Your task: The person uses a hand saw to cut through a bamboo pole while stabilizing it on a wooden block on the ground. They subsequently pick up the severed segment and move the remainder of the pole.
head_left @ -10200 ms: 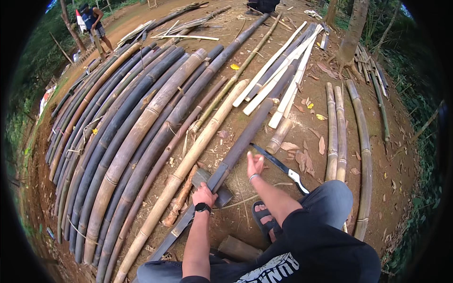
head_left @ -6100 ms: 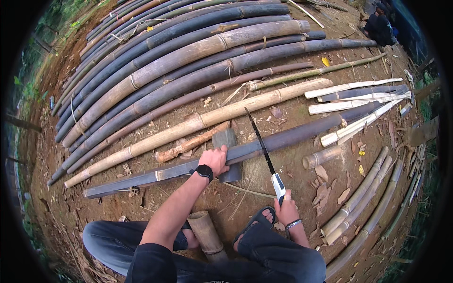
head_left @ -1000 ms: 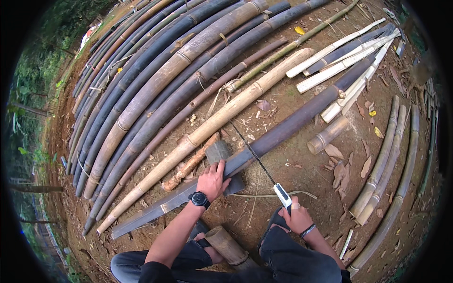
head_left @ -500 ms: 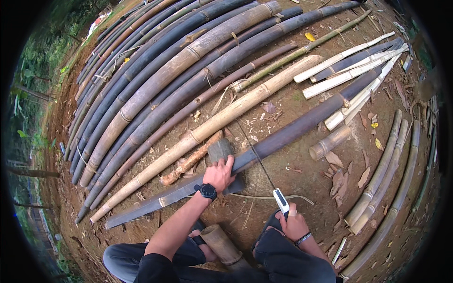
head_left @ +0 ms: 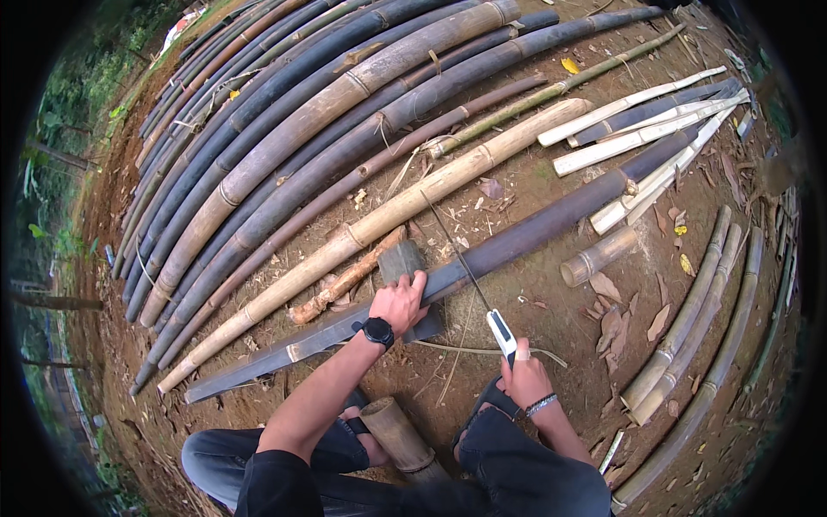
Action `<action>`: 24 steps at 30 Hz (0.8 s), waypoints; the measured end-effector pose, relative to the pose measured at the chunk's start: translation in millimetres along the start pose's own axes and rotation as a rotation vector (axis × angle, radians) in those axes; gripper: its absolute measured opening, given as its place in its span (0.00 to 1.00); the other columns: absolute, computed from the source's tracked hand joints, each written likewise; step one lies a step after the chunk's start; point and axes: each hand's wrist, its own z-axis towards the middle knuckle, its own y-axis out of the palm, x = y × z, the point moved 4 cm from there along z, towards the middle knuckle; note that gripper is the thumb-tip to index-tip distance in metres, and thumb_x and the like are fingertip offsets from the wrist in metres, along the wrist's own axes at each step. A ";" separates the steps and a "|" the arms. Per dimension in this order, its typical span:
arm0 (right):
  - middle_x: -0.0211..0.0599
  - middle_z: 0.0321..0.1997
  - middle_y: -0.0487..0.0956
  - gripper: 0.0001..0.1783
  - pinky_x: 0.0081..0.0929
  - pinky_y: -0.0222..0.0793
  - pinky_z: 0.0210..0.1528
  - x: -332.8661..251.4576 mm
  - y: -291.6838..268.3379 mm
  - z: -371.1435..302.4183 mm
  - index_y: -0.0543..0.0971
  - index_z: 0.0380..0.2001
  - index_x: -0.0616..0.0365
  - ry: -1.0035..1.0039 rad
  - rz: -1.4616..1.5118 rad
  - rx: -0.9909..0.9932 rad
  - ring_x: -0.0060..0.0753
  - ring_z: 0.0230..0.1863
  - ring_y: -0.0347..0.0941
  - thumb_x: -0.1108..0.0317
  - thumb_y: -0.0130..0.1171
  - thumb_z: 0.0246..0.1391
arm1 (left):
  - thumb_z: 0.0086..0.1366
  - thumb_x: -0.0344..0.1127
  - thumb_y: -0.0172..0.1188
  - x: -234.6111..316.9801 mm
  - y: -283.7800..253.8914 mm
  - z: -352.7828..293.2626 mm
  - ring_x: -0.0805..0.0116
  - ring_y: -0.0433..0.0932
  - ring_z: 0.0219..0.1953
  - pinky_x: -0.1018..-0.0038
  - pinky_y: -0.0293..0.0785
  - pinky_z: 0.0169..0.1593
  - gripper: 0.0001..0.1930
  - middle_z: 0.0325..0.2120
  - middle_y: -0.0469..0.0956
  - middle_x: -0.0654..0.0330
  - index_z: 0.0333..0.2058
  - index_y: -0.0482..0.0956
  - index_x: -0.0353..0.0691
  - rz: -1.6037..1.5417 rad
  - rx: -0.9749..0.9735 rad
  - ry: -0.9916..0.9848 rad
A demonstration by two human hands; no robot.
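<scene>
A long dark bamboo pole (head_left: pixel 508 244) lies diagonally in front of me, over a grey block (head_left: pixel 401 262) that shows on both sides of it. My left hand (head_left: pixel 399 304), with a black watch at the wrist, grips the pole where it crosses the block. To the right of that hand, the thin blade of a handsaw (head_left: pixel 500 331) lies across the pole. My right hand (head_left: pixel 525 379) is closed around the saw's white and black handle. Whether the blade has cut into the pole is too small to tell.
Many bamboo poles (head_left: pixel 289 129) lie side by side at the far left, with a pale peeled pole (head_left: pixel 388 222) nearer me. Split strips (head_left: pixel 633 133) lie at the far right. A short bamboo piece (head_left: pixel 600 256) and curved poles (head_left: pixel 689 319) are at right. A bamboo stump (head_left: pixel 398 435) stands between my legs.
My right hand has pushed the saw forward and slightly left, so its tip reaches farther past the pole. The left hand keeps its place on the pole.
</scene>
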 end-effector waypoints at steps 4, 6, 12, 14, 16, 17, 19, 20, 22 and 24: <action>0.66 0.25 0.77 0.21 0.64 0.69 0.32 14.2 1.7 -53.7 0.60 0.49 0.63 -0.052 0.092 0.068 0.71 0.29 0.75 0.63 0.55 0.61 | 0.57 0.48 0.68 1.6 -1.6 3.8 0.44 0.81 0.40 0.56 0.80 0.38 0.30 0.40 0.76 0.46 0.49 0.62 0.39 -0.036 -0.032 -0.015; 0.66 0.25 0.77 0.22 0.63 0.69 0.33 2.0 -5.0 -26.4 0.60 0.50 0.63 -0.030 0.033 0.056 0.71 0.30 0.75 0.63 0.55 0.61 | 0.56 0.47 0.68 5.7 -2.0 3.0 0.44 0.81 0.39 0.56 0.80 0.38 0.30 0.40 0.76 0.46 0.49 0.62 0.39 -0.037 0.000 -0.013; 0.67 0.26 0.77 0.26 0.63 0.70 0.35 10.6 5.9 -22.3 0.58 0.53 0.64 0.032 0.066 -0.020 0.73 0.30 0.75 0.62 0.57 0.60 | 0.56 0.47 0.68 -1.8 -2.9 -2.2 0.45 0.81 0.39 0.57 0.80 0.37 0.31 0.38 0.77 0.46 0.49 0.62 0.39 -0.043 -0.017 -0.018; 0.68 0.26 0.77 0.28 0.63 0.70 0.35 17.7 5.5 -36.6 0.57 0.54 0.64 -0.022 0.057 0.043 0.73 0.30 0.75 0.62 0.57 0.59 | 0.56 0.47 0.68 3.0 -4.5 1.0 0.46 0.82 0.38 0.58 0.80 0.36 0.30 0.37 0.77 0.46 0.49 0.62 0.39 -0.024 0.058 0.008; 0.68 0.26 0.77 0.28 0.63 0.70 0.35 8.0 -2.7 -26.7 0.56 0.54 0.63 -0.057 -0.002 0.095 0.73 0.31 0.76 0.62 0.57 0.60 | 0.56 0.47 0.69 6.4 -1.4 2.5 0.47 0.82 0.35 0.59 0.81 0.35 0.30 0.36 0.77 0.46 0.48 0.62 0.39 -0.020 0.066 0.013; 0.67 0.26 0.77 0.27 0.63 0.70 0.35 4.6 -3.9 -6.9 0.57 0.54 0.63 -0.036 -0.008 0.064 0.73 0.33 0.76 0.62 0.56 0.61 | 0.56 0.47 0.69 7.6 -2.3 1.8 0.47 0.82 0.35 0.59 0.81 0.35 0.30 0.36 0.77 0.46 0.48 0.62 0.39 -0.018 0.062 0.014; 0.67 0.27 0.78 0.27 0.62 0.70 0.34 -8.8 -4.4 27.1 0.56 0.54 0.64 -0.046 -0.041 0.043 0.72 0.34 0.76 0.62 0.55 0.61 | 0.56 0.47 0.69 4.1 -1.7 -1.5 0.47 0.82 0.35 0.60 0.81 0.35 0.30 0.37 0.77 0.46 0.48 0.62 0.39 -0.018 0.046 -0.002; 0.66 0.27 0.78 0.27 0.62 0.70 0.35 -9.2 -4.5 17.8 0.56 0.53 0.64 -0.032 -0.019 0.031 0.72 0.34 0.76 0.62 0.56 0.61 | 0.56 0.47 0.69 2.0 -2.4 -1.6 0.46 0.82 0.35 0.59 0.81 0.35 0.30 0.37 0.77 0.46 0.48 0.62 0.39 -0.047 0.017 -0.006; 0.66 0.26 0.78 0.26 0.62 0.70 0.35 -8.0 -6.0 -10.2 0.57 0.52 0.64 -0.015 0.026 0.020 0.71 0.34 0.77 0.62 0.56 0.61 | 0.56 0.48 0.69 0.8 -2.9 -3.3 0.46 0.82 0.35 0.59 0.80 0.35 0.30 0.37 0.77 0.46 0.47 0.62 0.39 -0.031 0.032 0.010; 0.66 0.26 0.78 0.25 0.63 0.70 0.35 12.4 3.0 -36.9 0.57 0.51 0.64 -0.079 0.095 0.070 0.71 0.33 0.76 0.62 0.56 0.61 | 0.54 0.47 0.71 7.4 -3.1 -4.3 0.50 0.83 0.33 0.62 0.81 0.34 0.34 0.36 0.78 0.48 0.51 0.62 0.37 0.043 0.082 0.053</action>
